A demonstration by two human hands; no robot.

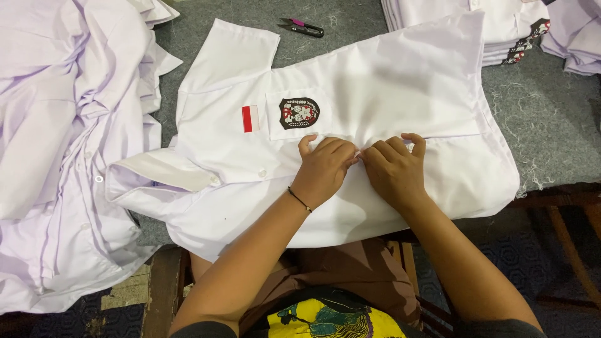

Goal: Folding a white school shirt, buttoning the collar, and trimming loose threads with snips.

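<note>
Just beyond my left hand sits a dark shield-shaped badge with red and white inside, sewn on a pocket. Left of it is a small flag patch, red over white. Far beyond my right hand, dark patterned badges edge a stack.

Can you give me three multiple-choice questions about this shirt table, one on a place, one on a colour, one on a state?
1. Where do the thread snips lie?
A. beyond the shirt's sleeve
B. on the pocket
C. in a hand

2. What colours is the small flag patch?
A. blue and yellow
B. red and white
C. green and black

3. What are the left hand and right hand doing?
A. hanging clear
B. pinching the white shirt
C. holding snips

Answers: 1 A, they rest on the grey table; 2 B, red above white; 3 B, the fingertips meet on the placket.
</note>
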